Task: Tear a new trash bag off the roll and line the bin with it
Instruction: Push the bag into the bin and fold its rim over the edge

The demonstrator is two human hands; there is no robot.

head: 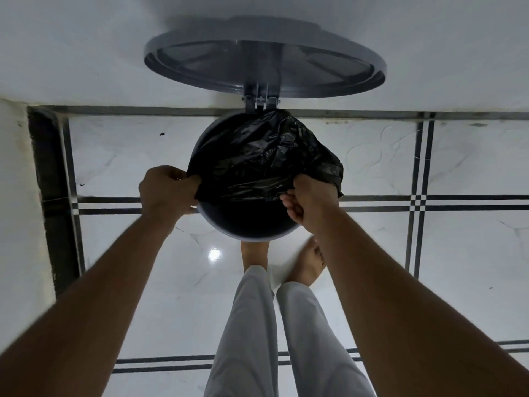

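Observation:
A round grey bin [229, 229] stands on the floor against the wall, its lid [264, 67] swung up and open. A black trash bag [266, 159] is draped over the far and right part of the bin's mouth; its near edge stretches across the opening. My left hand [166, 190] is shut on the bag's edge at the bin's left rim. My right hand [310, 203] is shut on the bag's edge at the right rim. The near part of the rim is bare. No roll of bags is in view.
White marble floor tiles [472, 253] with dark double stripes surround the bin. A white wall [86, 53] rises behind it, and a white wall corner [17, 196] with a dark gap runs down the left. My legs in white trousers and bare feet [306, 262] stand just in front of the bin.

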